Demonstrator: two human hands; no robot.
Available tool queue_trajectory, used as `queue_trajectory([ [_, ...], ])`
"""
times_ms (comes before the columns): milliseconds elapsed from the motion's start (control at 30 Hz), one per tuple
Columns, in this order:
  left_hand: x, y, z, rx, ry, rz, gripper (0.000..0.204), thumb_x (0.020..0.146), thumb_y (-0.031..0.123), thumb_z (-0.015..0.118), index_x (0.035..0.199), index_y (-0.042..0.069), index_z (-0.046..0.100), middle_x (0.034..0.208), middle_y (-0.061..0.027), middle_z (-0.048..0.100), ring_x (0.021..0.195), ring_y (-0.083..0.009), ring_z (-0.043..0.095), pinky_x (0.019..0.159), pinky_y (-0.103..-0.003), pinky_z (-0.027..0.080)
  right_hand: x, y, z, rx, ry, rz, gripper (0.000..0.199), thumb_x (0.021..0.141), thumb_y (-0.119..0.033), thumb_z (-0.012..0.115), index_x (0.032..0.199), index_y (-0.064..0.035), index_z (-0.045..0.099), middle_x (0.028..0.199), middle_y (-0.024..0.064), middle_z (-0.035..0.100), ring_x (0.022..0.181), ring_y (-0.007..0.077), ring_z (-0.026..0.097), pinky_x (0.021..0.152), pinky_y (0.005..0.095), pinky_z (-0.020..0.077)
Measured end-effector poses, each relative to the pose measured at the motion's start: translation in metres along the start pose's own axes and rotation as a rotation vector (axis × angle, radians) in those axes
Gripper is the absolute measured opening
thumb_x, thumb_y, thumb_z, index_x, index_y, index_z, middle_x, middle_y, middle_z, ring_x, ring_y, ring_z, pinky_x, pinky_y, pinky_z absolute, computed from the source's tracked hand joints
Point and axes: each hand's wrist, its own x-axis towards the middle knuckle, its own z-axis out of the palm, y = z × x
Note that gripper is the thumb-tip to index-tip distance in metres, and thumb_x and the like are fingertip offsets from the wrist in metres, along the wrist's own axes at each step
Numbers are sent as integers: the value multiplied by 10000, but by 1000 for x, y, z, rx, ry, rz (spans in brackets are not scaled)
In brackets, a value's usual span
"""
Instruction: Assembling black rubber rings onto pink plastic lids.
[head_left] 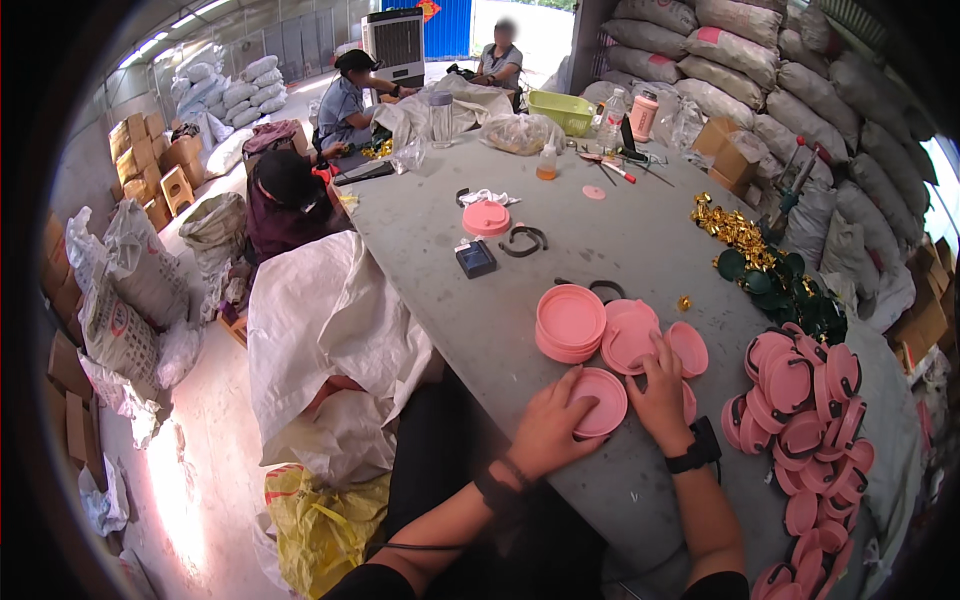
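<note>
My left hand grips the rim of a pink round lid at the near edge of the grey table, thumb over its inside. Just right of it, my right hand has its fingers and thumb on the near edge of another pink lid. Behind my left hand stands a stack of pink round lids. Beyond my right fingers lies a further pink disc, and a pink piece is partly hidden beside that hand.
A heap of pink lids with dark straps covers the table's right side, below gold parts and dark green discs. A small dark box and black straps lie farther back. Several people sit along the left and far sides.
</note>
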Motion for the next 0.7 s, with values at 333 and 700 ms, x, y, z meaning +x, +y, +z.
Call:
queue_trajectory([
  [333,1,3,2,6,27,-15,482,618,265,804,1036,82,648,1340,-211,466,1129,-375,533,923,-430,454,-1,1,0,-2,32,-6,227,751,-101,689,940,-44,576,1375,188,416,1242,398,391,1022,460,358],
  [700,4,-2,4,39,-18,25,460,627,188,803,1025,32,633,1333,-252,466,1154,-420,509,960,-449,431,-2,8,16,16,168,-63,240,729,-152,695,886,-31,561,1278,212,471,1206,415,424,995,498,377],
])
